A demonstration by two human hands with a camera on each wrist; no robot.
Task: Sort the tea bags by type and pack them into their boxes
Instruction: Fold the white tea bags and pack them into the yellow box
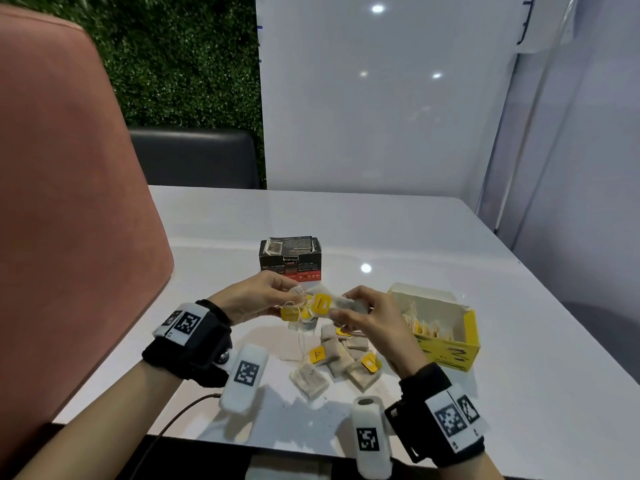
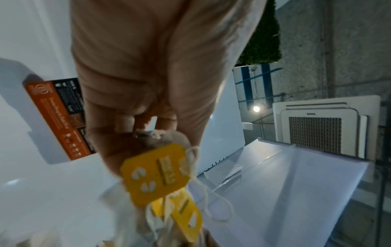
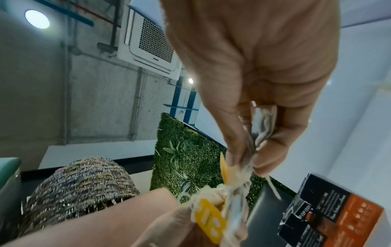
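Both hands hold a tangled cluster of yellow-tagged tea bags above the white table. My left hand pinches the cluster's left end, where yellow tags and strings dangle. My right hand pinches a tea bag at the right end. Below them lies a loose pile of tea bags, some with yellow tags. An open yellow box with several bags inside stands at the right. A black and orange box stands behind the hands.
A pink chair back rises at the left, close to the table edge. A white panel wall stands behind the table. A cable runs along the near edge. Bare tabletop extends to the far right.
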